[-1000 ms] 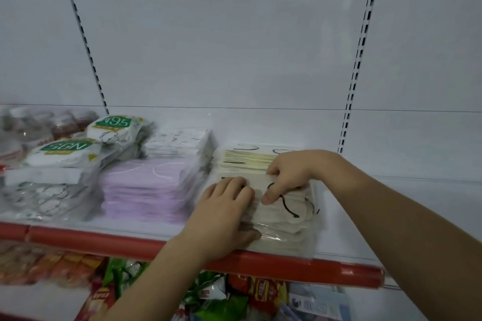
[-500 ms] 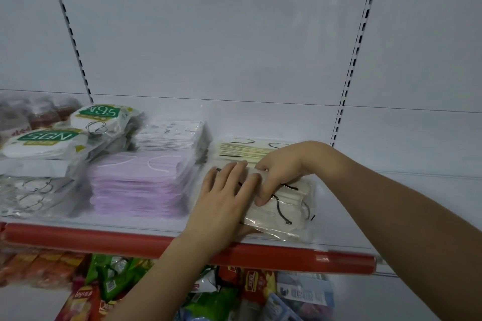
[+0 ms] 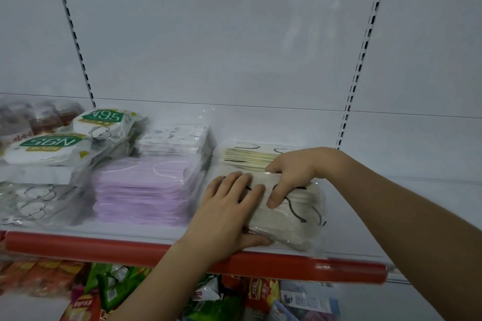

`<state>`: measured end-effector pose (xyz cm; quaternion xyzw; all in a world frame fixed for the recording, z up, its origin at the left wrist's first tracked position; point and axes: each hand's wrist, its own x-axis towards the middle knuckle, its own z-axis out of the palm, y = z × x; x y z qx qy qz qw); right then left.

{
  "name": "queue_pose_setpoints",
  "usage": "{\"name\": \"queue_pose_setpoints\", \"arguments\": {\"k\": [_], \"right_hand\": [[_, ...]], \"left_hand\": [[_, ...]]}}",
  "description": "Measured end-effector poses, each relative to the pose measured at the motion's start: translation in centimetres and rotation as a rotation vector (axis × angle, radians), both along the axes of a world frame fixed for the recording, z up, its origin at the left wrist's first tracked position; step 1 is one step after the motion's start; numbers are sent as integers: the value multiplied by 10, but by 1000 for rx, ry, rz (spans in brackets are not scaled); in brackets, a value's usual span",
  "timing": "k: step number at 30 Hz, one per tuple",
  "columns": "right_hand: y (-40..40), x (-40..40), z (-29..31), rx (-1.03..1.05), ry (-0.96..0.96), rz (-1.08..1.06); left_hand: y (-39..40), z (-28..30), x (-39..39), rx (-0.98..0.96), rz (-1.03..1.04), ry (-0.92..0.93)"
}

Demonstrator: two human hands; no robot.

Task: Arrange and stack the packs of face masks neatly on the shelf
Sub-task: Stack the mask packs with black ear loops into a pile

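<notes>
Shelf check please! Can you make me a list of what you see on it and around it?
Surface: white shelf with red front rail.
Job's things: beige mask pack at front; yellow-edged pack behind it; purple mask stack; patterned pack; N95 packs.
Clutter: bottles at far left.
Grippers: left hand flat on beige pack; right hand grips its back edge.
Cables: nothing seen.
Surroundings: white back panel; snack packets below.
</notes>
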<state>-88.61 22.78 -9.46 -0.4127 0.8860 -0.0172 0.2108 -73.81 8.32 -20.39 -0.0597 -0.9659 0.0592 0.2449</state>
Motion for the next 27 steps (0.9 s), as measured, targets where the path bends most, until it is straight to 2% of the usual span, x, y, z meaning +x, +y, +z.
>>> {"name": "queue_pose_setpoints", "arguments": {"k": [6,9,16,24,27], "right_hand": [[4,-4,-5,-125,-57,-37],[3,-1,-6,-118,-92,-70],[6,3,-7,-110,-309,-88],[43,3,22,-265,-102,-58],[71,-4,34,-322,-53,-99]], "left_hand": [[3,1,-3,5,64,44],[6,1,-6,2,94,45],[14,6,-11,-31,136,86],[9,17,-14,43,21,155],[3,24,-13,210,-3,183]]}}
